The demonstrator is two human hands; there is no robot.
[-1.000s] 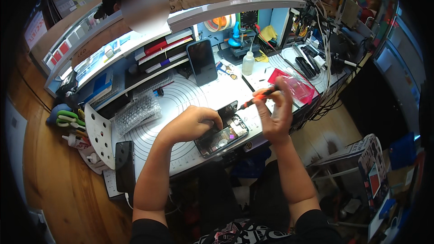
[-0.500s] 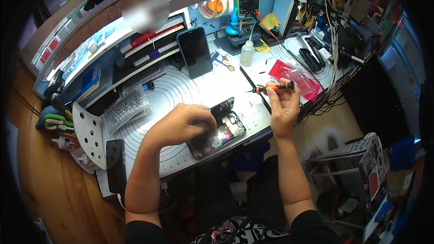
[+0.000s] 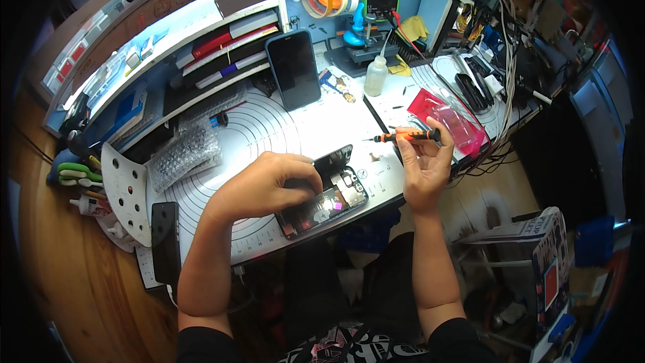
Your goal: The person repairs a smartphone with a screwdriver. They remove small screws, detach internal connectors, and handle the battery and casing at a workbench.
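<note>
On the cluttered bench's white mat (image 3: 269,134), left hand (image 3: 265,185) grips opened phone (image 3: 322,205); right hand (image 3: 423,165) grips screwdriver (image 3: 406,136).

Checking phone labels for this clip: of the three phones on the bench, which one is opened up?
The opened black phone under the left hand, internals exposed. The black phone leaning upright and the black phone at the mat's left edge are closed.

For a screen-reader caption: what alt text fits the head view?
A person's left hand steadies an opened smartphone on a white work mat, while the right hand holds an orange-and-black screwdriver raised beside it. Tools crowd the bench.
</note>
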